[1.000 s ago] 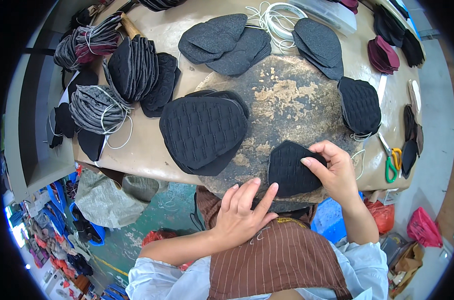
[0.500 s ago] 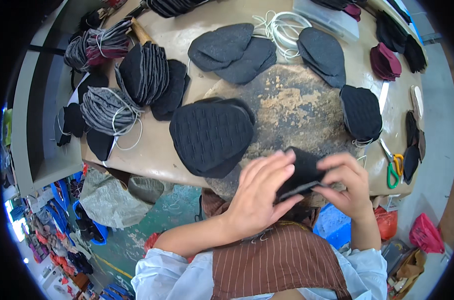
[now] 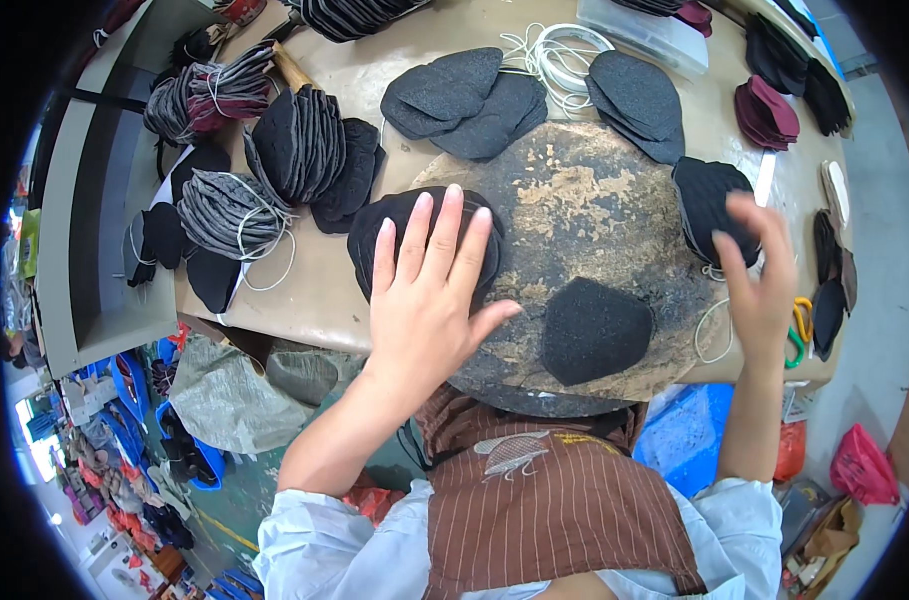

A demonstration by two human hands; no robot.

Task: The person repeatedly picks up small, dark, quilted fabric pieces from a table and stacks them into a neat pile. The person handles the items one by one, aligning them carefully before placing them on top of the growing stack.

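My left hand (image 3: 426,290) lies flat, fingers spread, on a stack of black sole-shaped fabric pieces (image 3: 363,248), hiding most of its top. Over the right side of the worn round board (image 3: 564,215), my right hand (image 3: 762,285) has thumb and fingers apart, slightly blurred. Its fingertips are at the edge of a smaller black stack (image 3: 702,205); whether they touch it I cannot tell. Between my hands, near the board's front, a single black piece (image 3: 596,332) lies flat.
More black pieces (image 3: 442,95) lie at the back, beside a coil of white cord (image 3: 572,50) and a clear plastic box (image 3: 642,38). Tied grey bundles (image 3: 224,215) sit on the left. Scissors with green and orange handles (image 3: 801,320) and maroon pieces (image 3: 766,115) are at the right.
Both hands have let go of the black piece, which now lies on the board. My left hand moved left and up onto the stack; my right hand moved right and up toward the smaller stack.
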